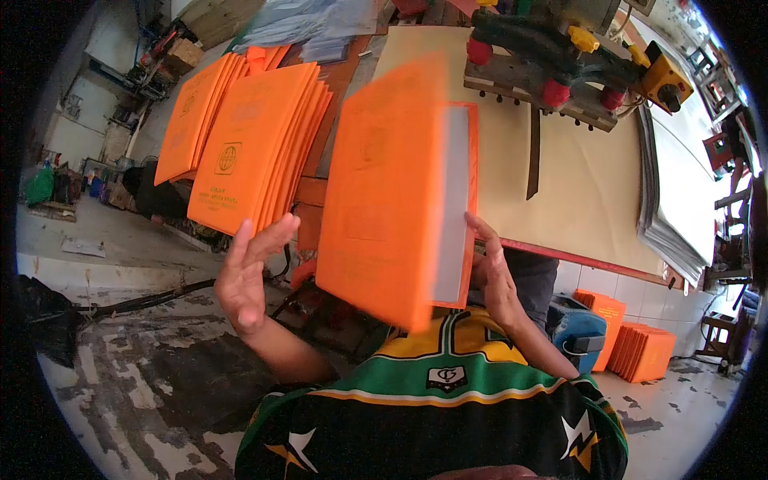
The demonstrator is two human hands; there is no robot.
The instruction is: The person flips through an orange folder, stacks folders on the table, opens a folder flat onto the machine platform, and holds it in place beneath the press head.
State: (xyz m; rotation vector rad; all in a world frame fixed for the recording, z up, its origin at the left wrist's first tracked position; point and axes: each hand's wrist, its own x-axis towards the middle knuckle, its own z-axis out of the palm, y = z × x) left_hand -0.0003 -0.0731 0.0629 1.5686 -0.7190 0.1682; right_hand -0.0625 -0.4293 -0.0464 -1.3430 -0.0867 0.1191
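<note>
An orange folder (380, 192) stands half open in front of my body, its cover blurred and a pale inner sheet showing at the right. My right hand (494, 276) touches the folder's right edge, fingers stretched along it. To the left of the folder, my left hand (254, 276) is raised with its fingers apart and nothing in it. Just beyond that hand, a stack of orange folders (256, 144) with dark print leans at the table's left side. Another orange stack (192, 120) lies farther left.
A machine (544, 64) with red and yellow knobs stands over the beige work surface (592, 188). White sheets (680, 184) are piled at the right. Clear plastic sleeves (300, 28) lie at the back. More orange folders (642, 352) rest on the floor beside a blue container (576, 330).
</note>
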